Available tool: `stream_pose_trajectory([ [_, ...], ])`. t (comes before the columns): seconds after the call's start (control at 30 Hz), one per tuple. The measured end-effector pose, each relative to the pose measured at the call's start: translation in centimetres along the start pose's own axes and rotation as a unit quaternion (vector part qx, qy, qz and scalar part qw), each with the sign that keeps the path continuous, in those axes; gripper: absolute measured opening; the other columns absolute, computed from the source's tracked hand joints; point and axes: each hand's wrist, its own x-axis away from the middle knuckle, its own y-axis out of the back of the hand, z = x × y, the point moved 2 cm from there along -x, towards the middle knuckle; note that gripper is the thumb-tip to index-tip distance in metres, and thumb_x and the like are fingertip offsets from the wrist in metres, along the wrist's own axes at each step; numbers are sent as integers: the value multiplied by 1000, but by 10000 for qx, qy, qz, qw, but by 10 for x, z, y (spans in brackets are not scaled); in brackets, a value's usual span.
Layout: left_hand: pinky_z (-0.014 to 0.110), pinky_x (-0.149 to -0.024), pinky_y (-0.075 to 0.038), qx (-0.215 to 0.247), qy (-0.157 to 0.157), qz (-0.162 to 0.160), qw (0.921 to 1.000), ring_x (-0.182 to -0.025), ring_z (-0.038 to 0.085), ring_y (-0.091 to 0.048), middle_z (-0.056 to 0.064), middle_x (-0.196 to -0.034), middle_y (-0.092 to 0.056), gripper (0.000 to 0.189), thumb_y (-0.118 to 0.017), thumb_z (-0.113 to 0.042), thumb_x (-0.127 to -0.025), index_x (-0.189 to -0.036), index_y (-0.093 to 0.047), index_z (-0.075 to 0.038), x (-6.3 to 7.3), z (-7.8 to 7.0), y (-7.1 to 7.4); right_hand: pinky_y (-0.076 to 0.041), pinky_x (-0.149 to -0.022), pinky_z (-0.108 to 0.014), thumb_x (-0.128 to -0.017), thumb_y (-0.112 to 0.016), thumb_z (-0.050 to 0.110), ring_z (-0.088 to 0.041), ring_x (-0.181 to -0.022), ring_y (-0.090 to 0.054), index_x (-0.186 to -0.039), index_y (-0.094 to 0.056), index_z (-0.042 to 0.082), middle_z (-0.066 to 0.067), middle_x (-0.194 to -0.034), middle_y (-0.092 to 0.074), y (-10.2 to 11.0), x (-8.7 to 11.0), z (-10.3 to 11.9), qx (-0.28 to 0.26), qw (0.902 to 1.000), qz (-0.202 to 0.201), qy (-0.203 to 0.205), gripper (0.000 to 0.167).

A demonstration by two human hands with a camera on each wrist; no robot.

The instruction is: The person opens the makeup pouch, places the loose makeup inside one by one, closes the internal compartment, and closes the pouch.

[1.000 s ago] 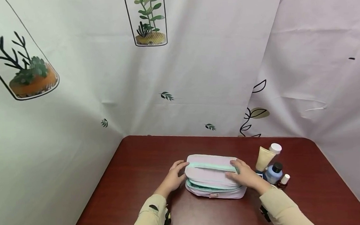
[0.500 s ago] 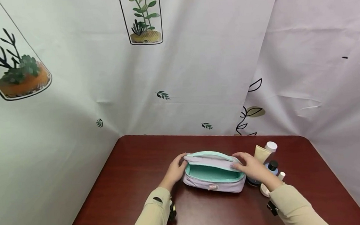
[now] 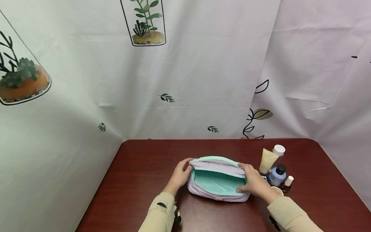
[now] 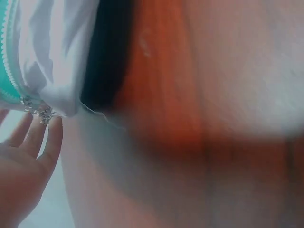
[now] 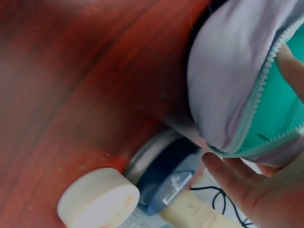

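Note:
A pale lilac zippered cosmetic bag [image 3: 216, 178] with mint trim lies on the table, its top unzipped and gaping to show a mint lining. My left hand [image 3: 178, 175] holds its left end at the back corner. In the left wrist view, the fingers [image 4: 51, 142] reach the metal zipper pulls [image 4: 42, 113]. At the other end, my right hand [image 3: 254, 183] grips the bag's side. The right wrist view shows the right thumb [image 5: 290, 66] inside the opening, while the other fingers lie outside. A mint carry handle [image 3: 219, 159] arches along the raised lid.
Right of the bag stand a cream tube [image 3: 267, 160], a white-capped bottle [image 3: 278, 149], a blue bottle with black cap [image 3: 277, 176] and a small dark bottle [image 3: 287, 183]. A round cream container [image 5: 97, 197] and a dark-lidded jar [image 5: 166, 168] sit close to my right hand.
The lid has been lifted back from nearly closed, exposing the lining. My left hand has come in against the bag's corner. My right thumb has moved from the lid down into the opening.

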Motion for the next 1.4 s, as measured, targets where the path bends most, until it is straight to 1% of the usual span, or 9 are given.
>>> stream_pose_trajectory([
  [0.13,40,-80,-44,260,-117,228,9993,-96,25,-55,14,-110,-58,36,-56,-9,-91,-127,-53,-9,5,15,-1,-41,-83,-52,-65,-83,14,-40,-107,-48,-121,-49,2,-22,-120,-48,-2,0,2,361,9993,-61,-9,67],
  [0.23,35,-73,-46,435,-190,453,9978,-89,24,-57,13,-105,-60,40,-54,1,-88,-128,-51,-6,8,17,0,-43,-78,-52,-72,-74,9,-39,-101,-51,-117,-51,4,-21,-115,-50,-2,0,3,770,9965,-318,107,51],
  [0.43,31,-73,-48,125,-446,339,9984,-86,24,-60,14,-100,-63,48,-53,17,-79,-123,-56,-4,8,16,3,-33,-86,-66,-75,-66,3,-42,-119,-41,-128,-54,15,-20,-131,-45,-8,-2,10,1318,9841,-952,717,56],
  [0.67,31,-63,-46,-607,114,-188,9979,-75,17,-60,5,-80,-66,34,-61,6,-84,-115,-61,-8,3,12,4,-40,-88,-54,-77,-55,-12,-44,-123,-37,-119,-63,11,-18,-135,-45,-9,-4,12,437,9863,-937,1283,49],
  [0.87,34,-65,-46,-1345,306,-349,9898,-73,17,-59,2,-79,-64,25,-62,-1,-85,-108,-63,-11,-8,9,5,-39,-86,-53,-77,-51,-15,-42,-120,-37,-114,-65,9,-16,-131,-48,-3,-7,10,264,9845,-834,1521,47],
  [1.03,36,-66,-48,-1249,429,-394,9905,-77,21,-61,5,-82,-65,21,-60,0,-87,-105,-63,-9,-19,8,4,-40,-85,-52,-76,-48,-14,-38,-116,-38,-108,-67,8,-13,-123,-53,2,-10,6,146,9816,-725,1758,43],
  [1.2,38,-71,-48,-1043,293,-297,9937,-81,23,-60,7,-87,-64,17,-57,3,-87,-99,-65,-6,-28,6,1,-38,-85,-52,-73,-48,-15,-35,-112,-42,-103,-69,9,-11,-116,-57,8,-13,4,-20,9769,-738,2007,44],
  [1.3,37,-70,-47,-800,219,-318,9961,-77,21,-59,6,-83,-63,14,-57,3,-87,-94,-66,-4,-32,7,-2,-38,-85,-49,-71,-49,-14,-32,-109,-44,-101,-69,10,-8,-112,-59,12,-15,4,-68,9766,-767,2008,43],
  [1.4,37,-71,-47,-639,345,-278,9970,-77,21,-58,6,-83,-63,12,-58,1,-87,-93,-67,-4,-32,8,-4,-40,-85,-46,-73,-52,-12,-29,-107,-47,-101,-69,11,-6,-110,-60,15,-17,6,-164,9817,-802,1721,39],
])
